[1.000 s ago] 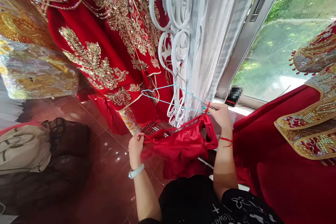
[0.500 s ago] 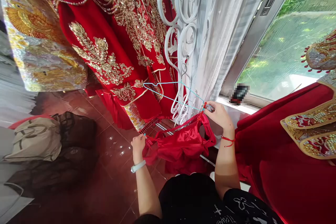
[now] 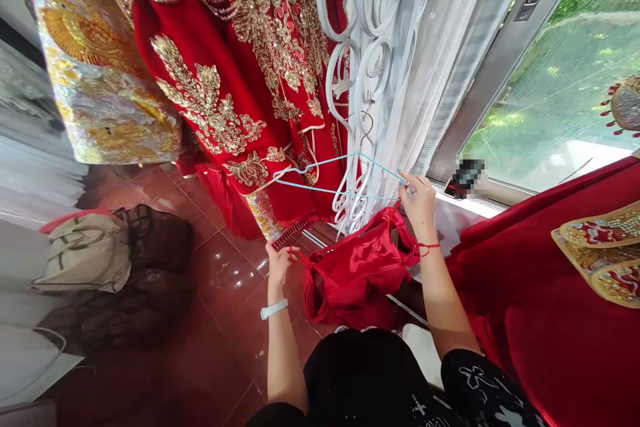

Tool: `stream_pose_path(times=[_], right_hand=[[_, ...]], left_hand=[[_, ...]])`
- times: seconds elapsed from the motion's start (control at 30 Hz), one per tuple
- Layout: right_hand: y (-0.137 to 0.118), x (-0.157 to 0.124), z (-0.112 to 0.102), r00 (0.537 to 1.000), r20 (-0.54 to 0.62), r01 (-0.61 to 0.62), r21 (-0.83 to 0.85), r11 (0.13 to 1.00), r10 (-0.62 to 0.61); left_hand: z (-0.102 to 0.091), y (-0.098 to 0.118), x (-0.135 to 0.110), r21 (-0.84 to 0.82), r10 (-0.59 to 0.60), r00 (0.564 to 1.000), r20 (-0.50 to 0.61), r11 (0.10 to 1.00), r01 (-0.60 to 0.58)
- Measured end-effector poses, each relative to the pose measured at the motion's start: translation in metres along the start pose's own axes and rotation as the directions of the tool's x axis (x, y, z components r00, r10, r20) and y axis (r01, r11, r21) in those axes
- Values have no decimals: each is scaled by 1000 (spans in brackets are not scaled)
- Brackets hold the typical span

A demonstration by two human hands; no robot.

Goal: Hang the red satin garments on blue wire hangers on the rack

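Note:
A red satin garment [image 3: 357, 267] hangs by its thin straps between my two hands, in front of my body. My left hand [image 3: 279, 265] is closed, pinching a thin red strap [image 3: 296, 255] at the garment's left side. The fingers of my right hand [image 3: 419, 200] grip the right end of a light-blue wire hanger [image 3: 333, 160], and a red strap rises to that same spot. The hanger's left end is free, its hook up against white scrollwork. Exactly how the strap sits on the hanger under my right fingers is hidden.
Red gowns with gold embroidery [image 3: 200, 93] hang ahead on the left, close to a white scrolled metal stand [image 3: 357, 73]. A window [image 3: 545, 80] and red cloth [image 3: 540, 267] are on the right. Bags [image 3: 90, 250] lie on the tiled floor [image 3: 225, 320].
My left hand has shifted slightly right and up, and the garment's left side has dropped open below it. My right hand has turned at the hanger's end. The view has shifted a little.

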State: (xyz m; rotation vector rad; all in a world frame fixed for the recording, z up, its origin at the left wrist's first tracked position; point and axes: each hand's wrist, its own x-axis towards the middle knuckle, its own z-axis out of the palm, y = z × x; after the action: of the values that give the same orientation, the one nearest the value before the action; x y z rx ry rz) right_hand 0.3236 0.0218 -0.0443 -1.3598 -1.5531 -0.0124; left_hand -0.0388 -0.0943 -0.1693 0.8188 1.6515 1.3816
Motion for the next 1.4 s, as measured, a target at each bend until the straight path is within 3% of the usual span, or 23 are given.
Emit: stream_pose_path(times=[0.13,0.33,0.57,0.77,0.9,1.0,1.07,1.1,1.17,1.27,1.3,1.33,1.4], right_hand=[[12,8,-10,986,-5,164,-75,984,-165],[25,32,-24,964,46,266,-110,958,-263],[28,40,-31,949,71,312,-95,945,-306],[31,42,-31,950,87,310,-110,944,-301],[27,40,-30,969,69,245,-146,959,-237],[4,24,-15,985,-117,107,-151,983,-126],[-23,5,4,978,-204,37,-68,997,-50],[-40,-4,16,985,-167,41,-3,999,-41],[-72,-21,42,987,80,128,163,978,-142],[-108,-33,78,869,402,150,343,927,-290],[-114,-33,87,824,479,131,359,924,-303],[-118,-33,94,787,540,110,352,929,-298],[-119,-33,103,748,611,82,304,949,-260]], left_hand=[[-3,28,-1,-196,182,981,71,967,-165],[-2,92,13,-279,362,923,130,907,-317],[9,156,29,-263,438,860,263,890,-373],[48,195,25,-182,400,822,405,917,-356],[66,192,22,-147,405,812,419,913,-380],[68,185,20,20,440,779,447,866,-500],[67,183,14,158,469,750,466,790,-592],[67,181,9,203,497,734,463,747,-633],[64,173,-5,233,596,691,408,664,-710],[55,144,-33,241,735,620,275,572,-784],[50,131,-41,262,732,618,288,561,-786],[44,117,-49,296,679,630,376,556,-777],[29,90,-58,396,464,661,590,547,-738]])
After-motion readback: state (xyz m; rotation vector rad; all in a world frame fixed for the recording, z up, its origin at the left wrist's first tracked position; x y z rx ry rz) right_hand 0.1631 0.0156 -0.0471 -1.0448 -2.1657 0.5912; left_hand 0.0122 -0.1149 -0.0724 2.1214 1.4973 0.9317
